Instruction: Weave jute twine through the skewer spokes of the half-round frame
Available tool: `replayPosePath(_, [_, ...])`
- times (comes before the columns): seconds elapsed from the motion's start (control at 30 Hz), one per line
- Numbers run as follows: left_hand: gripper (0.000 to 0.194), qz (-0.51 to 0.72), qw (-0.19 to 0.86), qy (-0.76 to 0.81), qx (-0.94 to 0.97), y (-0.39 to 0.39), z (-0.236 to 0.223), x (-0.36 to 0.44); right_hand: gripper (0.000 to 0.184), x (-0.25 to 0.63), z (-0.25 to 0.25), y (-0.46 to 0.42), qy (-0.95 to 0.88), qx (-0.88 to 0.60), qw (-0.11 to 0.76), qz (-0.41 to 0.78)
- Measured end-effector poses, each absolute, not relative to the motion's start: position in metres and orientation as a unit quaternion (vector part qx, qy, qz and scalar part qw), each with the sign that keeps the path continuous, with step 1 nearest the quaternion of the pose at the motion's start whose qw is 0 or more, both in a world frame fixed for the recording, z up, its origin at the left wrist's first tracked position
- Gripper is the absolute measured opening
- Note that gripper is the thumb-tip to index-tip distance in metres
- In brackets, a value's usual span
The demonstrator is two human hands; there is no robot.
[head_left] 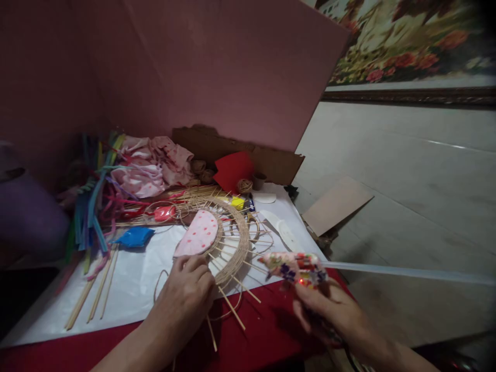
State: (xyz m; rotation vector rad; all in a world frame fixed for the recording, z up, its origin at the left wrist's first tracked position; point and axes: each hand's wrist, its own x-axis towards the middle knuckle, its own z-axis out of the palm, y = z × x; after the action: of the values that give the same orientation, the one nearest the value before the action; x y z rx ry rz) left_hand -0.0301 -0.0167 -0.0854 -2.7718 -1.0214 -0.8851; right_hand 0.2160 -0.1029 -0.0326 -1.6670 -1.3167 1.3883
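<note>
From where I stand, the left hand (189, 287) looks pinched at the lower edge of the dotted cloth (201, 232), probably steadying it inside the twine ring (245, 232). Right of the ring, the right hand (325, 305) wraps the glue gun (287, 266), its nozzle facing the ring, likely for easy reach.

A floral picture (411, 46) is framed at upper right; a blue packet (135, 237) is set on white sheeting (134, 281), near coloured strips (93, 206).
</note>
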Motion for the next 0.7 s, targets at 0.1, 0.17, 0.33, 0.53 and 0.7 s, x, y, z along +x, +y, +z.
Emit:
replayPosePath(0.1, [0.023,-0.276,0.012,-0.334,-0.901,-0.018,-0.083,-0.030,0.058,0.192,-0.036,-0.106,-0.526,-0.611,0.240,0.541])
replayPosePath(0.17, [0.023,-0.265,-0.001,-0.342,-0.902,-0.018,-0.083,-0.031,0.057,0.180,-0.040,-0.107,-0.515,-0.593,0.230,0.575])
replayPosePath(0.33, [0.020,-0.255,-0.020,-0.359,-0.898,-0.020,-0.082,-0.031,0.059,0.161,-0.047,-0.107,-0.475,-0.573,0.238,0.624])
replayPosePath(0.53, [0.020,-0.269,-0.031,-0.355,-0.895,-0.022,-0.078,-0.030,0.056,0.157,-0.055,-0.108,-0.465,-0.575,0.262,0.620])
replayPosePath(0.7, [0.020,-0.277,-0.041,-0.352,-0.893,-0.023,-0.078,-0.028,0.053,0.155,-0.051,-0.107,-0.452,-0.592,0.251,0.618])
